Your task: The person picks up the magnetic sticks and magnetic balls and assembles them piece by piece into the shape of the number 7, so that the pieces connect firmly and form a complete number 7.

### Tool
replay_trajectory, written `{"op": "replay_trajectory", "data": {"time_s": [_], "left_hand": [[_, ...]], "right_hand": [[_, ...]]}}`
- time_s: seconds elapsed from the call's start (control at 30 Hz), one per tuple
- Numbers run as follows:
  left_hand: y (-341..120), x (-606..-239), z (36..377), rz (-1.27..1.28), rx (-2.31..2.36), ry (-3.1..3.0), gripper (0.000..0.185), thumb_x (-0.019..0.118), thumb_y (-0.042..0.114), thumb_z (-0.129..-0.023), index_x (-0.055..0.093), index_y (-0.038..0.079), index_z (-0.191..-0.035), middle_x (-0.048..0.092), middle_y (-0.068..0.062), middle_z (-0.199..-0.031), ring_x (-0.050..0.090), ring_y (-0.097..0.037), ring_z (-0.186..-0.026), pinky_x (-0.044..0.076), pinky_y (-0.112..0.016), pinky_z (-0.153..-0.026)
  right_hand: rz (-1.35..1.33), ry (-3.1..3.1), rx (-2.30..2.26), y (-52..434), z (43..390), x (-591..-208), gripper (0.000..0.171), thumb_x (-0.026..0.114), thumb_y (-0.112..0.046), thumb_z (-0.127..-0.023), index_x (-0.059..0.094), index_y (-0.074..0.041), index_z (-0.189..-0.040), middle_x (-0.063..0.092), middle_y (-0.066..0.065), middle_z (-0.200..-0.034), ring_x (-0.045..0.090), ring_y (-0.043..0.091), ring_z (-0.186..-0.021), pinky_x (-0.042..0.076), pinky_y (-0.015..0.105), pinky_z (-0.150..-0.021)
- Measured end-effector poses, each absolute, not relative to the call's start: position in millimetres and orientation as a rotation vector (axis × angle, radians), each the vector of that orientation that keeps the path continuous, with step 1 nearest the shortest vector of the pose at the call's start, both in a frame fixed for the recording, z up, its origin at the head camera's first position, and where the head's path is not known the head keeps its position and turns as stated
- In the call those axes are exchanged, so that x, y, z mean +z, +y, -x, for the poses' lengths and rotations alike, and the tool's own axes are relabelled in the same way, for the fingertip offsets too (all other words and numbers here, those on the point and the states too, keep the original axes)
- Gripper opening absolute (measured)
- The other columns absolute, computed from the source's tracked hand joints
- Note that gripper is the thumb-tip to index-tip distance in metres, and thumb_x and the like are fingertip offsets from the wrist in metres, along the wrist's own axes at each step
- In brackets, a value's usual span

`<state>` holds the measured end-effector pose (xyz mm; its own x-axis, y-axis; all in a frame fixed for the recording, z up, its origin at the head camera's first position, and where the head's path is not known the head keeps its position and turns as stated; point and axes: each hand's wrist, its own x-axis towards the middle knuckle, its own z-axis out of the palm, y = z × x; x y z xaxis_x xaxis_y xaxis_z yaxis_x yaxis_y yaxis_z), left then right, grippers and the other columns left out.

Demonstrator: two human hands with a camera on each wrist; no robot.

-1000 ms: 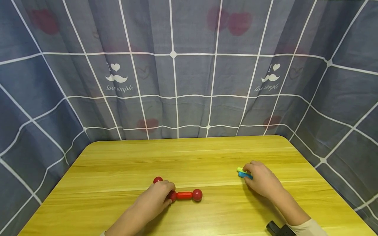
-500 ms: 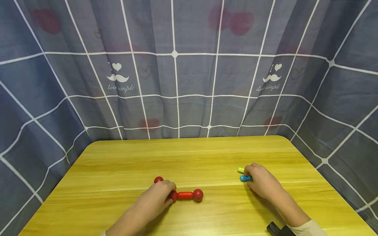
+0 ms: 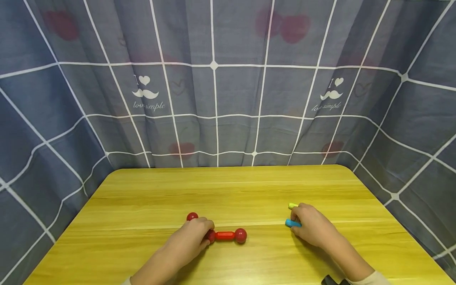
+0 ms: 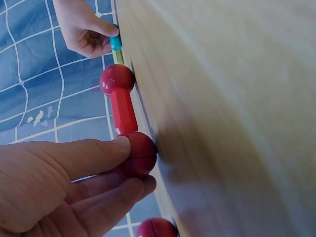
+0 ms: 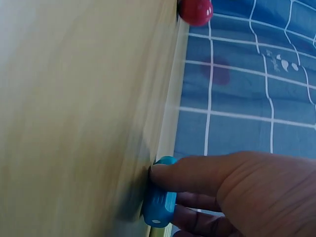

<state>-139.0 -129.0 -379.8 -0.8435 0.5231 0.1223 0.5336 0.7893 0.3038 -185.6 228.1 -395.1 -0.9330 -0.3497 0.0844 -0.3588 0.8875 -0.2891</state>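
My left hand [image 3: 190, 240] pinches a glossy red ball [image 4: 142, 154] between thumb and fingers. This ball adjoins one end of a short red rod [image 3: 225, 236], and a second red ball [image 3: 240, 235] sits at the rod's other end. Just beyond the left hand lies a separate red ball [image 3: 192, 216], partly hidden. On the right side of the table, my right hand [image 3: 313, 225] pinches a short blue rod [image 5: 160, 202] low at the tabletop. Behind it a yellow-green rod [image 3: 293, 206] lies on the wood, partly covered by the right hand.
The yellow wood-grain table [image 3: 178, 188] has rounded back corners. A grey-blue checked curtain [image 3: 231, 95] hangs behind it and along both sides. A black object [image 3: 331, 280] shows at the right wrist by the bottom edge.
My right hand has drawn the blue rod toward the near side, opening a gap between it and the yellow-green rod. The left hand keeps its hold on the red ball; the view shifts slightly.
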Motion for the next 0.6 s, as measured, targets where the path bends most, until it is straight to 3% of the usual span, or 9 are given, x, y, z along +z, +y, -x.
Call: {"op": "replay_trajectory", "data": {"time_s": [0.6], "left_hand": [[-130.2, -382.1, 140.2, 0.883, -0.52, -2.914, 0.02, 0.08, 0.007, -0.08, 0.061, 0.012, -0.081, 0.051, 0.008, -0.073, 0.046, -0.004, -0.064, 0.044, -0.019, -0.057]], "right_hand": [[-0.717, -3.063, 0.776, 193.8, 164.8, -398.6, 0.019, 0.07, -0.023, -0.088, 0.059, -0.019, -0.074, 0.048, -0.011, -0.056, 0.04, 0.002, -0.047, 0.035, 0.021, -0.046]]}}
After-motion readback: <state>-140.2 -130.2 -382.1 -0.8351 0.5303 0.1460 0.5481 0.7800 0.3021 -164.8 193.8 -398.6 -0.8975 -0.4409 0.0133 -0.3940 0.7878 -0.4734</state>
